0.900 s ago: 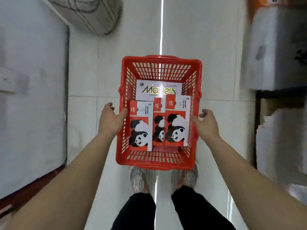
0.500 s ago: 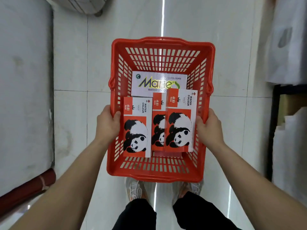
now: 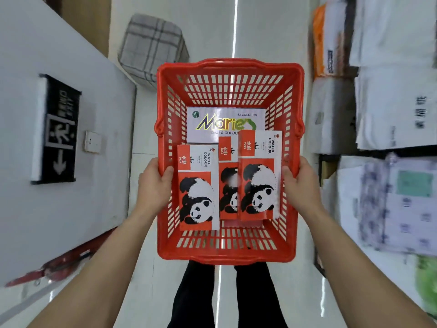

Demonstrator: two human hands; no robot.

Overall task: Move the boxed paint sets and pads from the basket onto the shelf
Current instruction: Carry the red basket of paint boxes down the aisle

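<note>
I hold a red plastic basket (image 3: 228,72) in front of me, above the floor. My left hand (image 3: 155,189) grips its left rim and my right hand (image 3: 299,187) grips its right rim. Inside lie three red-and-white panda watercolour boxes: one at the left (image 3: 197,188), a partly covered one in the middle (image 3: 227,183), and one at the right (image 3: 259,176) on top. Behind them lies a white Marie's 12-colours box (image 3: 224,124), partly covered.
Shelving (image 3: 387,114) stacked with white wrapped paper packs fills the right side. A white wall with a black exit sign (image 3: 58,131) and a socket is on the left. A checked grey cube (image 3: 151,47) stands on the tiled floor ahead. A red object (image 3: 59,263) lies at the wall's foot.
Both hands closed on the basket's side rims and lifted it off the floor toward me. The view tilted up, showing more of the wall, the cube and the shelving.
</note>
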